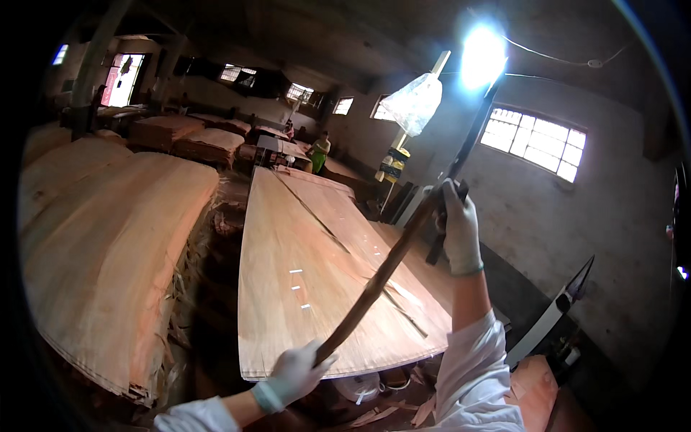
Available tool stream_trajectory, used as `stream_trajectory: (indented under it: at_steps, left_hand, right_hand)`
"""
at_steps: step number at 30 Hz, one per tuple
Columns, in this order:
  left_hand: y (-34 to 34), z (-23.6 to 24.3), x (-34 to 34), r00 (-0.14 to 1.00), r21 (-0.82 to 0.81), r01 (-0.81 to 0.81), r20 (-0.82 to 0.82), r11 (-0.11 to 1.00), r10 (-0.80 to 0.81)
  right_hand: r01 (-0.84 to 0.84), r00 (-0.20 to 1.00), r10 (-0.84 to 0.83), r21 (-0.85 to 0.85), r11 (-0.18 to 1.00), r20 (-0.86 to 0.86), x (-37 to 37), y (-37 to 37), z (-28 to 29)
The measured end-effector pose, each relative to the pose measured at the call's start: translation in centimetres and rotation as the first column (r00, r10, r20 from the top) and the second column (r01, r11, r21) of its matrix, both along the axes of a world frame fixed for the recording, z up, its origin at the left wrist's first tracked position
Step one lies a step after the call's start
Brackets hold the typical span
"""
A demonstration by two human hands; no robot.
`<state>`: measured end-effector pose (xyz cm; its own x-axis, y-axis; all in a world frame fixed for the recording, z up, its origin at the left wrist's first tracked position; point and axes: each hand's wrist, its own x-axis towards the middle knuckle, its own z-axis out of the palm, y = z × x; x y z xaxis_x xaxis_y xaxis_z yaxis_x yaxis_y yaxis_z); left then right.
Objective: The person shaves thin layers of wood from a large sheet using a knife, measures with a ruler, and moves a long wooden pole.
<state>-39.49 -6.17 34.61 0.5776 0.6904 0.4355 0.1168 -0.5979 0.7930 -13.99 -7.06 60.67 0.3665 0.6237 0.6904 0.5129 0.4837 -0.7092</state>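
Note:
A long brown wooden stick (371,284) runs slantwise over a stack of thin wood veneer sheets (270,324). My left hand (296,373), in a white glove, is closed round the stick's lower end by the near edge of the stack. Higher up at the right, my gloved right hand (461,230) is closed about the stick's upper end. A dark post (475,133) passes right behind that hand; whether the fingers touch it I cannot tell. Short white tape pieces (295,288) stick to the top sheet, which has long dark splits (317,216) across it.
A lit lamp (484,56) tops the dark post. Beside it a pole carries a plastic bag (416,104) and yellow-black rolls (394,164). Another veneer stack (108,252) stands at left, with torn scraps (176,324) along its side. Farther back is a person (319,153). A pale slanted board (540,327) leans at right.

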Motion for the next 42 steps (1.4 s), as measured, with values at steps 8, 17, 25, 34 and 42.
stream_trajectory:
  at_steps: [8,17,25,34,42]
  left_hand:
    - [0.4,12.3,13.9,0.944,0.233,0.139,0.262,0.963,-0.199]
    - [-5.8,7.7,12.9,0.702,0.191,0.708,-0.082,0.680,-0.708]
    - [1.6,-7.0,4.1,0.886,-0.166,0.393,-0.195,0.905,-0.420]
    - [-0.2,-15.2,-7.2,0.989,-0.552,-0.038,-0.138,0.833,-0.046]
    - [-1.7,-17.8,-6.3,0.994,-0.642,-0.076,-0.104,0.763,0.011]
  right_hand:
    - [0.163,0.971,-0.198,0.231,0.959,0.136,3.6,0.3,4.0]
    - [0.569,0.737,-0.535,0.047,0.821,0.413,15.6,-8.9,15.2]
    - [0.910,0.216,-0.701,0.120,0.397,0.679,17.5,-12.6,18.0]
    - [0.940,0.119,-0.675,0.137,0.314,0.728,20.1,-10.8,20.0]
    - [0.956,0.042,-0.694,0.173,0.237,0.719,18.8,-11.2,19.9]
